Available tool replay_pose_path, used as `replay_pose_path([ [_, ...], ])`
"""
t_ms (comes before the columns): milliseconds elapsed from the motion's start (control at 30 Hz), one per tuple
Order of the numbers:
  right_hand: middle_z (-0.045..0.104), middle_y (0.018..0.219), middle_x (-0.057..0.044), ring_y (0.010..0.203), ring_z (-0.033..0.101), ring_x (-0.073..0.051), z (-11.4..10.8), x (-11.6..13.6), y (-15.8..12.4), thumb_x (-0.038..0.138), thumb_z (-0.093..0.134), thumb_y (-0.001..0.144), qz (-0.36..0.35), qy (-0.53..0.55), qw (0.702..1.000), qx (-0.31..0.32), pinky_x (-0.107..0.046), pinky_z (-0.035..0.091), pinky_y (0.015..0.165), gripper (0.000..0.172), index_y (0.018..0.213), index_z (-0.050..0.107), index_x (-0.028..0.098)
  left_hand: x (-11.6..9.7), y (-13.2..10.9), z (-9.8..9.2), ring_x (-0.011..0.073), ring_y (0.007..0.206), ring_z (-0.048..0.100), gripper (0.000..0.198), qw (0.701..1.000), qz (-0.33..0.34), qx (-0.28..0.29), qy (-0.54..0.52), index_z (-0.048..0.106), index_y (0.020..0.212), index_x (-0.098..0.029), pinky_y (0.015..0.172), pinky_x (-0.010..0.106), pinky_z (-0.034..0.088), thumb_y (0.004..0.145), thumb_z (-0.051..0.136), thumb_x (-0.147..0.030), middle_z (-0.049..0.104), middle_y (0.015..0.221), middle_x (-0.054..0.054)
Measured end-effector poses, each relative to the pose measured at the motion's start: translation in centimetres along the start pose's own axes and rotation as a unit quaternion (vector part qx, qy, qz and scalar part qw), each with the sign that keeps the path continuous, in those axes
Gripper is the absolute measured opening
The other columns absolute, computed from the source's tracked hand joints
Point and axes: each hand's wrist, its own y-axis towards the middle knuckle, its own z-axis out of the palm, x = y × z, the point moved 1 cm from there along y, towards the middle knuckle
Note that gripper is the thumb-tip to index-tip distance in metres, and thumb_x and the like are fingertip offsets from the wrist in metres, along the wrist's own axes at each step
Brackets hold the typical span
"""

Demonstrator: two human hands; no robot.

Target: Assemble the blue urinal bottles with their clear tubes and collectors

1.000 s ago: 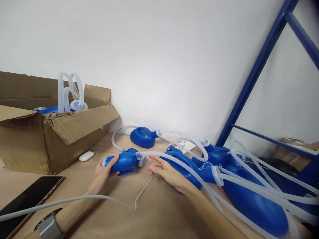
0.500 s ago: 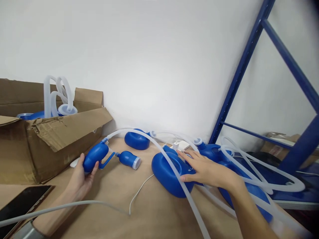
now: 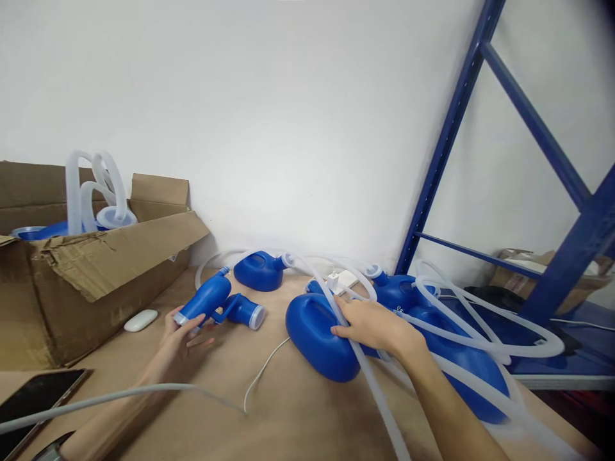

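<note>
My left hand (image 3: pixel 185 336) holds a small blue bottle (image 3: pixel 207 298) by its white-rimmed end, its narrow tip pointing up and right. Just behind it, a second small blue bottle (image 3: pixel 244 311) lies on the brown surface with its white rim facing right. My right hand (image 3: pixel 368 323) is over a large blue container (image 3: pixel 321 336), fingers closed around a translucent tube (image 3: pixel 372 384) that crosses the container. Another blue container (image 3: pixel 259 271) with a white cap lies near the wall.
An open cardboard box (image 3: pixel 110 288) with tubes and blue parts is at the left. A white mouse (image 3: pixel 141 320) and a dark phone (image 3: pixel 41 403) lie near it. Blue containers (image 3: pixel 468 371), looping tubes and a blue metal frame (image 3: pixel 446 134) occupy the right.
The small bottle in my left hand has turned, now showing its white-rimmed end. Its tip is no longer on the tube. My right fingers have closed on the tube. The view has shifted slightly.
</note>
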Motion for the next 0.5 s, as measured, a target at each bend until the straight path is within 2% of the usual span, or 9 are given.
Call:
replay_pose_path([
  [100, 0.071, 0.124, -0.022, 0.111, 0.069, -0.039, -0.2, -0.9, 0.2, 0.036, 0.053, 0.097, -0.002, -0.032, 0.999, 0.043, -0.044, 0.05, 0.089, 0.056, 0.147, 0.051, 0.012, 0.6, 0.5, -0.6, 0.0258, 0.073, 0.077, 0.049, 0.998, 0.003, 0.012, 0.061, 0.045, 0.111, -0.028, 0.057, 0.036, 0.062, 0.077, 0.08, -0.021, 0.073, 0.093, 0.003],
  [167, 0.067, 0.133, -0.022, 0.117, 0.067, -0.038, -0.7, -1.2, 0.0, 0.031, 0.045, 0.101, -0.006, -0.056, 0.998, 0.026, -0.044, 0.049, 0.093, 0.058, 0.156, 0.04, 0.014, 0.6, 0.9, -1.0, 0.0269, 0.073, 0.078, 0.047, 0.997, -0.004, 0.02, 0.076, 0.046, 0.11, -0.027, 0.057, 0.034, 0.062, 0.078, 0.08, -0.026, 0.075, 0.089, 0.004],
  [233, 0.067, 0.133, -0.02, 0.117, 0.067, -0.036, -1.6, -1.2, -0.3, 0.027, 0.04, 0.102, -0.004, -0.079, 0.997, -0.024, -0.042, 0.048, 0.092, 0.057, 0.159, 0.036, 0.019, 0.4, 1.1, -1.3, 0.0273, 0.071, 0.077, 0.044, 0.996, -0.007, 0.014, 0.083, 0.047, 0.107, -0.026, 0.055, 0.033, 0.061, 0.079, 0.08, -0.027, 0.076, 0.085, 0.005],
  [300, 0.07, 0.126, -0.016, 0.109, 0.069, -0.034, -2.6, -1.1, -0.8, 0.03, 0.039, 0.103, 0.016, -0.065, 0.991, -0.113, -0.04, 0.049, 0.088, 0.056, 0.159, 0.036, 0.023, 0.2, 1.3, -1.3, 0.027, 0.068, 0.077, 0.041, 0.996, -0.006, 0.004, 0.087, 0.047, 0.103, -0.025, 0.054, 0.033, 0.06, 0.079, 0.08, -0.027, 0.076, 0.081, 0.006],
  [333, 0.071, 0.122, -0.015, 0.102, 0.071, -0.032, -3.2, -1.0, -1.1, 0.034, 0.041, 0.103, 0.027, -0.026, 0.986, -0.165, -0.039, 0.051, 0.084, 0.056, 0.158, 0.036, 0.025, 0.2, 1.3, -1.3, 0.0269, 0.067, 0.077, 0.041, 0.996, -0.004, -0.001, 0.088, 0.047, 0.102, -0.025, 0.053, 0.032, 0.06, 0.079, 0.08, -0.027, 0.076, 0.079, 0.005],
  [400, 0.072, 0.112, -0.012, 0.082, 0.071, -0.025, -4.1, -0.7, -1.7, 0.044, 0.047, 0.101, 0.026, 0.127, 0.96, -0.247, -0.034, 0.052, 0.072, 0.057, 0.154, 0.042, 0.025, 0.1, 1.1, -1.1, 0.0261, 0.067, 0.077, 0.039, 0.996, 0.002, -0.004, 0.091, 0.047, 0.101, -0.025, 0.053, 0.031, 0.059, 0.079, 0.08, -0.028, 0.076, 0.078, 0.005],
  [433, 0.072, 0.108, -0.01, 0.072, 0.069, -0.021, -4.4, -0.5, -2.0, 0.049, 0.05, 0.099, 0.012, 0.225, 0.938, -0.262, -0.032, 0.052, 0.065, 0.057, 0.15, 0.046, 0.024, 0.1, 1.0, -1.0, 0.0254, 0.067, 0.077, 0.039, 0.996, 0.005, -0.005, 0.092, 0.047, 0.102, -0.025, 0.054, 0.03, 0.059, 0.08, 0.079, -0.029, 0.076, 0.079, 0.005],
  [500, 0.071, 0.108, -0.011, 0.062, 0.067, -0.017, -4.9, -0.1, -2.3, 0.057, 0.054, 0.095, -0.029, 0.414, 0.877, -0.244, -0.027, 0.047, 0.05, 0.058, 0.142, 0.054, 0.022, 0.1, 0.8, -0.8, 0.0238, 0.066, 0.076, 0.036, 0.995, 0.008, -0.013, 0.094, 0.048, 0.104, -0.025, 0.054, 0.029, 0.058, 0.083, 0.076, -0.033, 0.076, 0.081, 0.005],
])
